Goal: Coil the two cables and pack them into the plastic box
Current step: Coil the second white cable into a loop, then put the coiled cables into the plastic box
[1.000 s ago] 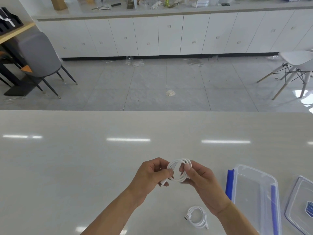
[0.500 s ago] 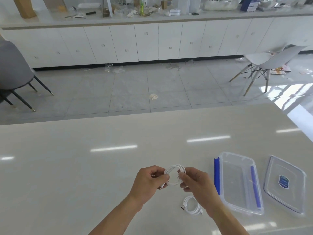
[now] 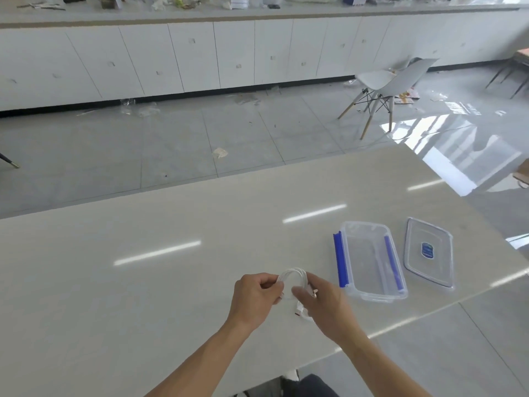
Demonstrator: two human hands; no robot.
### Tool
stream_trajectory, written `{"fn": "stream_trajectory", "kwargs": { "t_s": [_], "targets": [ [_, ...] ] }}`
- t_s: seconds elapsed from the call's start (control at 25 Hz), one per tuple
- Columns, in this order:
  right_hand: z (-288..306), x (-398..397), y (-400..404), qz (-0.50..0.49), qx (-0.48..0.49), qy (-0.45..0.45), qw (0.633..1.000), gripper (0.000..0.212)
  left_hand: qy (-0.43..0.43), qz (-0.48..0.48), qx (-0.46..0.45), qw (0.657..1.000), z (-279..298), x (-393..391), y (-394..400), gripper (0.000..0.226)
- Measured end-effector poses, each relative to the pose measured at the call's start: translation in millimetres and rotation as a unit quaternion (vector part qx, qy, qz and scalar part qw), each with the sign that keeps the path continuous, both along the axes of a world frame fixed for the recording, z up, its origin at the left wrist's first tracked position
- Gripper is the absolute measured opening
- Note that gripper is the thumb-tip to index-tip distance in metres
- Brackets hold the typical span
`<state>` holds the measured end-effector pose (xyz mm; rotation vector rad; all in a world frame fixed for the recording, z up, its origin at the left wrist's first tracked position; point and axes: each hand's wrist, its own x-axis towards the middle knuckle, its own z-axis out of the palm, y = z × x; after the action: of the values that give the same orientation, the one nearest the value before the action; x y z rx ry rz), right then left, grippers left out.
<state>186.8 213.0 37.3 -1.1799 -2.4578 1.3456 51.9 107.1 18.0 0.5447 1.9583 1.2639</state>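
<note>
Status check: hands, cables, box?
Left hand and right hand both grip white coiled cable. Second cable mostly hidden beneath. Plastic box open, empty; path unobstructed.

Bright daylight glares off the floor (image 3: 458,156); strip-light reflections streak the table (image 3: 143,282).

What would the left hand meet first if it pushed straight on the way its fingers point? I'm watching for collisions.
The left hand points right, so the white cable coil it pinches, then probably the right hand.
</note>
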Motion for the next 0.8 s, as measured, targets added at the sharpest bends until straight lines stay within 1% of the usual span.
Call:
{"fn": "stream_trajectory", "kwargs": {
  "t_s": [0.04,0.08,0.16,0.28,0.36,0.44,0.52,0.6,0.68,0.8],
  "targets": [
    [-1.5,4.6,1.0,-0.014,0.0,0.011,1.0,0.011,0.001,-0.006,0.003,1.0,-1.1,3.9,3.2,0.015],
    [-3.0,9.3,3.6,-0.026,0.001,0.017,1.0,0.016,0.0,-0.011,0.003,1.0,-1.6,8.4,7.2,0.015],
    [-6.1,18.5,15.4,-0.042,0.0,0.012,0.999,0.024,-0.006,-0.015,0.0,1.0,-2.1,16.4,19.8,0.014],
    [-14.7,33.6,42.7,-0.065,0.012,-0.001,0.998,0.017,-0.008,-0.021,-0.02,1.0,-3.2,30.8,49.5,0.009],
    [-19.2,45.9,66.9,-0.067,0.032,-0.004,0.997,0.016,0.0,-0.029,-0.033,0.999,-3.0,42.1,79.1,0.007],
    [-21.0,57.5,95.9,-0.08,0.031,-0.002,0.996,0.018,0.002,-0.036,-0.041,0.999,-2.2,54.7,111.7,0.008],
    [-22.6,67.3,125.7,-0.131,0.0,-0.002,0.991,0.018,0.024,-0.047,-0.057,0.997,-2.5,66.6,144.7,0.004],
    [-25.8,76.4,153.1,-0.186,-0.045,-0.007,0.982,0.014,0.059,-0.058,-0.085,0.993,-6.3,77.5,177.2,0.011],
    [-29.4,81.4,176.1,-0.219,-0.07,-0.014,0.973,0.014,0.089,-0.07,-0.118,0.987,-10.0,84.5,203.0,0.013],
    [-35.3,82.5,205.9,-0.221,-0.045,-0.036,0.974,0.016,0.133,-0.083,-0.168,0.973,-17.9,89.8,235.3,0.011]
  ]
}}
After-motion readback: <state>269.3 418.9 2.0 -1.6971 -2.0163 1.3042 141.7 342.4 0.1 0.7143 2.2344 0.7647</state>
